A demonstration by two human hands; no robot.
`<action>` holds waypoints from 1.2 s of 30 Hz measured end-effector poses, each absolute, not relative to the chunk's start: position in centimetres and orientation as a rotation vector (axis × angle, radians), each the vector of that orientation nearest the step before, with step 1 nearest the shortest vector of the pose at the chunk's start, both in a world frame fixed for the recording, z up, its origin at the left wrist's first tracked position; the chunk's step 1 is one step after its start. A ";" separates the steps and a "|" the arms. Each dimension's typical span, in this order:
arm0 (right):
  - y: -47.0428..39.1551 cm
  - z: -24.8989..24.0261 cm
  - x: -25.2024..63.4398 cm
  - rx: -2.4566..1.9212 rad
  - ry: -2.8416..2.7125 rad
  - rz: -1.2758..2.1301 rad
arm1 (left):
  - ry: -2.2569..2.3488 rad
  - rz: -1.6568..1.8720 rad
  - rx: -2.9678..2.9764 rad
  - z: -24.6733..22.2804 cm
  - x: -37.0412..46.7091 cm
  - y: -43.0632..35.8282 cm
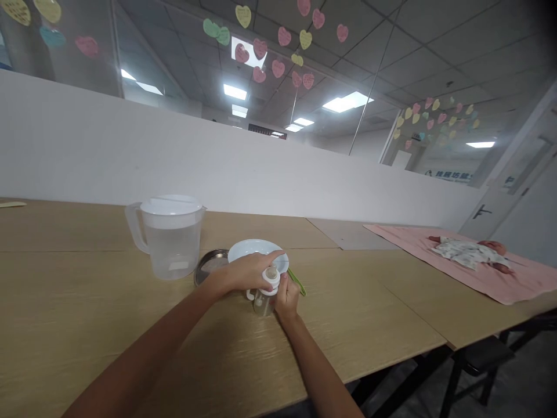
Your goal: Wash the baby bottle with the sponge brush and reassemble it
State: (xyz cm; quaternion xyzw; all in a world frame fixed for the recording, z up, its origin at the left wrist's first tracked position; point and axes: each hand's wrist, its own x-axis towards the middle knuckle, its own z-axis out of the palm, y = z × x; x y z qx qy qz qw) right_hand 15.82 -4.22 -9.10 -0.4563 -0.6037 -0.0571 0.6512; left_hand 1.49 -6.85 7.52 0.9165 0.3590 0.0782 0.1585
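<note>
A baby bottle (263, 304) with a white collar, a teat on top and a white side handle is in front of me on the table. My left hand (249, 271) is closed around the collar from the left, with one finger stretched out past the teat. From the right, my right hand (287, 296) is closed on the bottle's side; its fingers partly hide the body. Just behind the bottle lies a pale blue-white bowl (256, 245), partly covered by my left hand. A round metal dish (210, 262) and a green utensil (296, 281) lie beside the bowl.
A clear plastic pitcher (174, 247) with a white lid stands at the left, with liquid inside. Far right on the table (348, 325), a baby-like figure (472, 253) lies on a pink mat (513, 290). A white wall (243, 174) runs behind; a dark stool (483, 355) stands below.
</note>
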 end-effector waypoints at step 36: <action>-4.6 -8.4 15.9 -1.115 -1.424 -0.157 | 0.863 1.209 1.928 7.7 0.2 -4.2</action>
